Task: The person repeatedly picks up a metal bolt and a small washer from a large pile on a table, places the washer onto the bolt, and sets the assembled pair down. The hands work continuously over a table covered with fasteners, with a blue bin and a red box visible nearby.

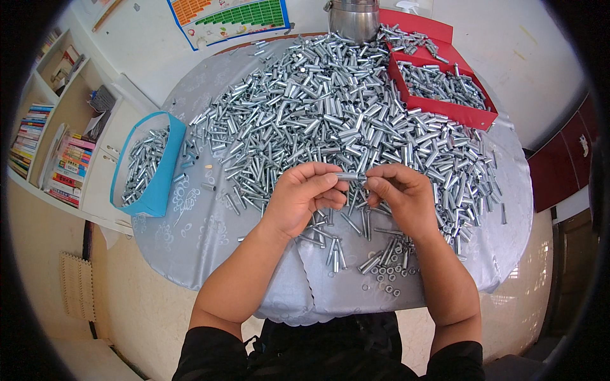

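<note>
Between my two hands, a silvery metal expansion bolt point(349, 176) lies level above the near side of a big heap. Its left end is pinched by the thumb and fingers of my left hand point(300, 198). At the other end, the thumb and forefinger of my right hand point(406, 198) close round the tip; any small part there is hidden by the fingertips. Beneath and beyond both hands spreads the pile of metal sleeves and bolts point(305, 120). Several loose bolts point(335, 253) lie below my hands, with small nuts and washers point(389, 277) by my right forearm.
A silver cloth point(184, 254) covers the round table. At the left stands a blue box point(171, 168) of metal parts; at the back right, a red box point(445, 113) holds more. Behind the heap is a steel container point(354, 22). A bookshelf point(60, 120) stands left.
</note>
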A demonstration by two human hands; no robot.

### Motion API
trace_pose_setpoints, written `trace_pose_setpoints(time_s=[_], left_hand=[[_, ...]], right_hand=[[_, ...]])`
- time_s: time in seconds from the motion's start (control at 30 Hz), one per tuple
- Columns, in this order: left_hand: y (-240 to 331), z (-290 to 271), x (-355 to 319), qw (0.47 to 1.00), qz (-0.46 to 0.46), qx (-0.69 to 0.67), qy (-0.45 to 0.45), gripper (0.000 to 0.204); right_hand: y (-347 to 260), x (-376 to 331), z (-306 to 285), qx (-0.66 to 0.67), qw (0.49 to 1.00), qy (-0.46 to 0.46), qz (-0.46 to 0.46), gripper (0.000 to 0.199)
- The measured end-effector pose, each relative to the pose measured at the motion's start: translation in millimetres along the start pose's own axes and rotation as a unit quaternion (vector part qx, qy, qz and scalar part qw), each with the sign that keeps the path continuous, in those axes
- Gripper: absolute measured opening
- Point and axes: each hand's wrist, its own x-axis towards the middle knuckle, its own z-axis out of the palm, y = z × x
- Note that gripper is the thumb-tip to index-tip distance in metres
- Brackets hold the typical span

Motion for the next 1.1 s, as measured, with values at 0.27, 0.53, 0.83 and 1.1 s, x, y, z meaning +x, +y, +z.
trace_pose_setpoints(time_s=[0.27, 0.53, 0.83, 1.1], left_hand=[[-0.6, 0.4, 0.1, 1.0, 0.009, 0.012, 0.01, 0.02], [-2.8, 1.4, -0.5, 0.999, 0.015, 0.03, -0.002, 0.02], [-4.1, 0.7, 1.7, 1.0, 0.014, 0.011, 0.02, 0.021], [-4.7, 0.1, 1.6, 1.0, 0.014, 0.009, 0.015, 0.022]], right_hand=[[-6.7, -2.9, 0.5, -0.168, 0.982, -0.01, -0.091, 0.016], [-7.3, -5.0, 1.3, -0.184, 0.982, 0.004, -0.051, 0.016], [1.3, 4.6, -4.5, 0.029, 0.998, 0.045, -0.041, 0.017], [-2.1, 2.5, -2.9, 0.034, 0.998, 0.039, -0.023, 0.017]])
